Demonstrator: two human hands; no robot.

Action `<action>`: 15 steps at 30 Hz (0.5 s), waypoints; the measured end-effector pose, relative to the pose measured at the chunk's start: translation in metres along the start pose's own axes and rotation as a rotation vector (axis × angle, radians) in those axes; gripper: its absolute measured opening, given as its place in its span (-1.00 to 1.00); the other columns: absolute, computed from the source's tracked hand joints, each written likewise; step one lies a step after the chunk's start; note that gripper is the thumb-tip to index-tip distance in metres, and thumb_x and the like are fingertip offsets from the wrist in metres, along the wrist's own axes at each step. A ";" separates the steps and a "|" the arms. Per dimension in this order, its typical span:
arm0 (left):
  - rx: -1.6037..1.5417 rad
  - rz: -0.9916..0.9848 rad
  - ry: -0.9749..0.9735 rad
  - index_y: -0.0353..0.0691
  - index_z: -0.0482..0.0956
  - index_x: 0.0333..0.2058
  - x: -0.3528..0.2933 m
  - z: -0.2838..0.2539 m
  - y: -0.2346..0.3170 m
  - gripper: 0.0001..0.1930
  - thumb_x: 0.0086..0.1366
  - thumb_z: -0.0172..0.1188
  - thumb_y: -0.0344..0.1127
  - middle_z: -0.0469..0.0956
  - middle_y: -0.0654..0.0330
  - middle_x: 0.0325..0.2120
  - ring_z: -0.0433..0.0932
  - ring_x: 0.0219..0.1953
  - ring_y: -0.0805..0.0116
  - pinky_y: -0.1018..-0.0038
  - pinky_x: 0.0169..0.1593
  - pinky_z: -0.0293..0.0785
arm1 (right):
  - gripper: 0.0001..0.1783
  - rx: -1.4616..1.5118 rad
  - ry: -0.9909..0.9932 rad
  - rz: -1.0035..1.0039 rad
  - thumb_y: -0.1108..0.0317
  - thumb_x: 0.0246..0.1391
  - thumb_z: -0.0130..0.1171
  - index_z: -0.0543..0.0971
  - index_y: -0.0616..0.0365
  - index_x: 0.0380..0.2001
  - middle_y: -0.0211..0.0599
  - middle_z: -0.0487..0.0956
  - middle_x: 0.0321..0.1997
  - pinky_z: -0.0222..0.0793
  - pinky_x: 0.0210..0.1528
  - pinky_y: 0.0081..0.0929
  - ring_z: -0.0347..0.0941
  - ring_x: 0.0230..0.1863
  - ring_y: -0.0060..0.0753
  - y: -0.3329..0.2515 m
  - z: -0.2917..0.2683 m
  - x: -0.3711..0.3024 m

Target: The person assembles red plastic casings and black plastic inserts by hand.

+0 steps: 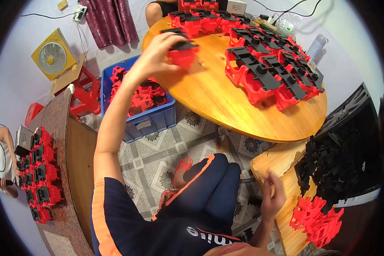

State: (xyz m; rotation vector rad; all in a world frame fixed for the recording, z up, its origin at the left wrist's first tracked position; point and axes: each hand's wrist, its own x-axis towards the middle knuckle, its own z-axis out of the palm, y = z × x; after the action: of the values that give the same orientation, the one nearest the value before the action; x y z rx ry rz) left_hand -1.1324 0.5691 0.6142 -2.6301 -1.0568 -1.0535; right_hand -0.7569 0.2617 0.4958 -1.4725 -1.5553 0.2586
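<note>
Currently gripping a red-and-black part [185, 55] in the left hand [157, 56], over the left portion of the round wooden table [209, 87]. Pinching this part between fingers laid across the black top and a thumb set lower, beside the red side. Cannot tell contact or clearance between part and tabletop, owing to motion blur. Holding the right hand [272, 198] raised at the left edge of the low wooden table [277, 160], on the right of the scene, with fingers loosely curled and parted from the thumb; cannot tell finer finger detail, owing to blur.

Note, on the round table, close-set rows of assembled units [264, 70], red frames below and black plates on top, along the far side and the right side. Note, at far right behind these rows, a pale bottle [318, 46]. Locate, left of the round table, a blue crate [153, 123] on the tiled floor [143, 151], loaded with red and black pieces [143, 98]. Locate, on the right, a heap of black pieces [328, 170] and, nearer, a stack of red frames [315, 219].

See, at left, a dark-topped counter [55, 117] bearing further units [40, 179], with a co-worker [4, 149] beside it. See also, at far left, a yellow box fan [53, 55] near a red stool [87, 96], and a dark red curtain [111, 21]
</note>
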 end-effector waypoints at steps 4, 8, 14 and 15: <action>0.142 -0.117 0.198 -0.10 0.41 0.14 -0.013 0.013 -0.090 -0.25 -0.13 0.44 -0.38 0.36 0.01 0.16 0.26 0.28 0.04 0.24 0.34 0.16 | -0.43 -0.333 0.239 -0.531 0.50 0.00 0.31 0.46 0.21 0.13 0.03 0.47 0.15 0.25 0.22 -0.15 0.40 0.15 -0.04 -0.053 0.027 0.119; 0.091 -0.142 0.253 -0.03 0.34 0.19 0.006 0.046 -0.154 -0.19 -0.11 0.47 -0.32 0.21 -0.02 0.27 0.09 0.35 -0.13 0.12 0.37 0.08 | -0.29 -0.793 0.221 -0.713 0.29 -0.13 0.39 0.44 0.06 0.18 -0.09 0.45 0.18 0.09 0.30 -0.15 0.32 0.23 -0.12 -0.068 0.057 0.204; 0.116 -0.240 0.421 0.07 0.06 0.35 0.003 0.068 -0.139 0.00 0.00 0.48 -0.01 -0.14 -0.25 0.36 -0.12 0.39 -0.28 0.01 0.37 0.00 | -0.37 -0.664 0.116 -0.871 0.25 -0.19 0.40 0.50 0.10 0.03 -0.14 0.51 0.07 0.20 0.21 -0.17 0.41 0.10 -0.18 -0.067 0.104 0.240; 0.130 -0.254 0.449 0.04 0.01 0.37 0.001 0.071 -0.132 0.01 0.05 0.42 0.09 -0.15 -0.32 0.34 -0.12 0.37 -0.34 -0.02 0.35 0.01 | -0.43 -0.644 0.146 -0.900 0.25 -0.21 0.40 0.51 0.10 -0.04 -0.18 0.54 -0.02 0.22 0.16 -0.19 0.44 0.04 -0.21 -0.070 0.118 0.249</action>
State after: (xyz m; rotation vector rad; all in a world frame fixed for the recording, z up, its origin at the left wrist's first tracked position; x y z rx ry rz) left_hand -1.1777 0.6926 0.5430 -2.0527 -1.3099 -1.4767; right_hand -0.8467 0.5103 0.6007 -1.0333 -2.1046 -0.9209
